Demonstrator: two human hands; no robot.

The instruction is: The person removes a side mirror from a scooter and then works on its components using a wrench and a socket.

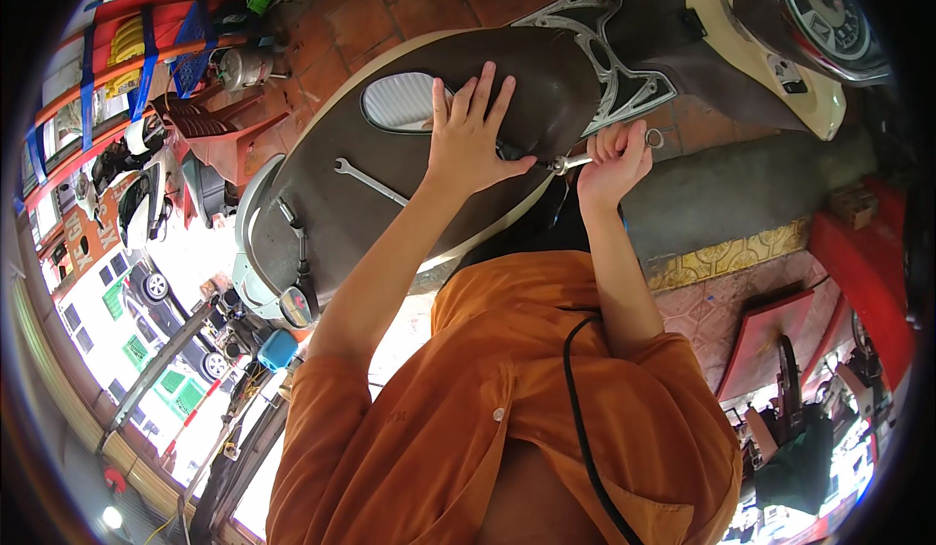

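A rear-view mirror (398,97) with an oval glass lies on the brown scooter seat (546,67). My left hand (471,140) is spread flat over its right part, fingers stretched out and thumb pointing toward the mirror's stem. Closed round a combination wrench (575,162), my right hand (612,167) is just right of the stem. One end of that wrench meets the stem's dark fitting, and its ring end sticks out past my fist. A second open-ended wrench (370,181) rests on the seat left of my left wrist.
Another mirror (294,306) with a dark stem lies by the seat's rear end. Ahead on the right are the scooter's speedometer (824,4) and a silver metal frame (609,67). A red-brown plastic chair (219,121) stands at left, a dark slab (721,194) at right.
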